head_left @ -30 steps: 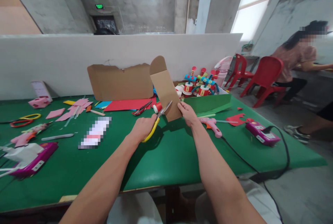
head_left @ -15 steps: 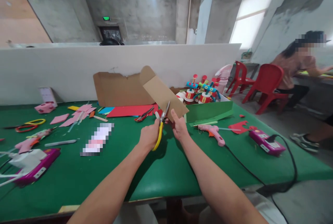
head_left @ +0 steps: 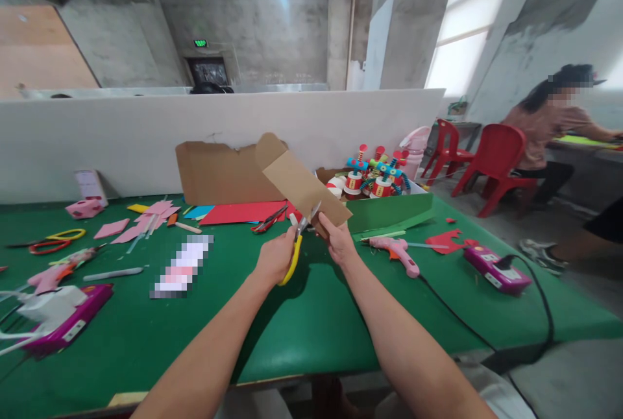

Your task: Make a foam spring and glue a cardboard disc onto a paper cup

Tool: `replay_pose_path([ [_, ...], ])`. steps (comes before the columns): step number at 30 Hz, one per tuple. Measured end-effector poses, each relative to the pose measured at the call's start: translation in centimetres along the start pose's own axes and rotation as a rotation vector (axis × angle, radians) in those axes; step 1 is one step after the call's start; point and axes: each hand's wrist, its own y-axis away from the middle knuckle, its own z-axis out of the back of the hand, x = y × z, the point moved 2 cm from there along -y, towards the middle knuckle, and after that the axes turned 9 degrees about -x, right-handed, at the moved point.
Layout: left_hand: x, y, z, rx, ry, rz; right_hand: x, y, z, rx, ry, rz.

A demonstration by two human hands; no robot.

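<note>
My left hand [head_left: 273,258] is closed around yellow-handled scissors [head_left: 294,247], whose blades bite into the lower edge of a brown cardboard strip [head_left: 296,181]. My right hand [head_left: 337,243] pinches that strip at its lower right corner and holds it tilted up and to the left above the green table [head_left: 311,315]. Both hands hover over the middle of the table.
A larger cardboard sheet [head_left: 221,172] leans on the white partition. Red paper [head_left: 241,213], other scissors [head_left: 267,219], a pink glue gun [head_left: 395,251], purple power strips [head_left: 496,267] with cable, and a box of toy figures [head_left: 374,176] lie around. A person sits at right on red chairs [head_left: 496,153].
The cardboard strip has tilted further to the left and the scissors have closed deeper into its lower edge. My hands have drawn closer together.
</note>
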Motion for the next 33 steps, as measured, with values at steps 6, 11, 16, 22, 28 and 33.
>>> replay_pose_path([
  [6, -0.5, 0.0, -0.1, -0.008, -0.064, -0.004, -0.2, 0.1, -0.2, -0.017, 0.028, 0.064],
  [11, -0.5, 0.0, 0.0, -0.037, -0.056, -0.022, -0.7, 0.1, -0.3, -0.006, 0.038, 0.111],
  [16, -0.8, 0.1, 0.3, -0.037, -0.023, -0.023, -1.0, 0.0, -0.2, 0.013, -0.005, 0.012],
  [22, -1.0, 0.2, 0.9, -0.033, -0.011, -0.018, -0.8, 0.1, -0.2, -0.006, -0.021, -0.032],
  [28, -0.4, 0.2, 0.8, -0.028, -0.019, 0.021, -0.8, -0.2, -0.1, 0.016, 0.02, 0.037],
  [33, -0.6, 0.1, 0.5, 0.014, 0.022, 0.021, -0.7, -0.4, 0.2, 0.034, 0.01, 0.03],
])
